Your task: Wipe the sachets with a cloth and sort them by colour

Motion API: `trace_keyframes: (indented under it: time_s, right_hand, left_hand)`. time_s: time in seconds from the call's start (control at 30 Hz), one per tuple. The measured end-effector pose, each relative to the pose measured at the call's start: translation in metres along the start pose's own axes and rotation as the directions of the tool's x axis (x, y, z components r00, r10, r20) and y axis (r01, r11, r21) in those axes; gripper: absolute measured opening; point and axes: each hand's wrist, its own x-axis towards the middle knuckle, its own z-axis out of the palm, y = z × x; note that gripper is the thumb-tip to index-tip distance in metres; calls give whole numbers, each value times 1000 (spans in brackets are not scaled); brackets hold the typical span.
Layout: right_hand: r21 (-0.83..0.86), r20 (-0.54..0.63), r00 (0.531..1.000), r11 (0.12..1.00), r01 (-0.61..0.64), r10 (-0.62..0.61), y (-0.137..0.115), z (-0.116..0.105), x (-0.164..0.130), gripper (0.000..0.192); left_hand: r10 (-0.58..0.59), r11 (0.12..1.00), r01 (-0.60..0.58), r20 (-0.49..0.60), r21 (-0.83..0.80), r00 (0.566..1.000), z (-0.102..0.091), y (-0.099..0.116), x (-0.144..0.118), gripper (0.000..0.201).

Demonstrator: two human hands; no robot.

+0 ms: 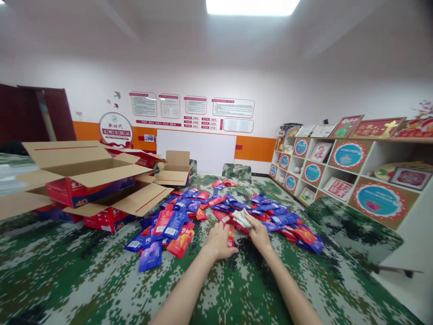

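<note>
My right hand (260, 234) is closed on a folded white-grey cloth (242, 218), held just over the packets in the middle of the table. To its left, my left hand (217, 242) rests low with the thumb spread away from the fingers. A red packet (231, 235) shows between that thumb and the fingertips, partly covered by the hand. Beyond the fingertips lies another red packet (221, 215). Blue and red packets are heaped on the left (176, 223), and a long row of similar packets (280, 217) stretches to the right of the cloth.
Open cardboard boxes (91, 192) with raised flaps are stacked on the left, and a smaller open box (174, 168) stands behind them. A camouflage cloth (111, 275) covers the table. Camouflage-covered chairs (355, 232) and a display shelf (338, 155) line the right side.
</note>
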Motion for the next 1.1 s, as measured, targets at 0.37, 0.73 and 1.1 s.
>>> trace_keyframes:
  time_s: [0.37, 0.73, 1.1]
  right_hand:
    - [17, -18, 999, 999, -47, 48, 3, -12, -12, 63]
    - [75, -40, 995, 993, -90, 93, -1, -14, -17, 60]
    - [50, -35, 994, 993, -103, 105, -6, -12, -18, 60]
  left_hand:
    - [-69, 988, 82, 100, -129, 993, 5, -9, 28, 80]
    - [-196, 922, 191, 21, -336, 980, 24, -26, 12, 55]
    - [-217, 971, 219, 26, -100, 976, 36, -17, -2, 50]
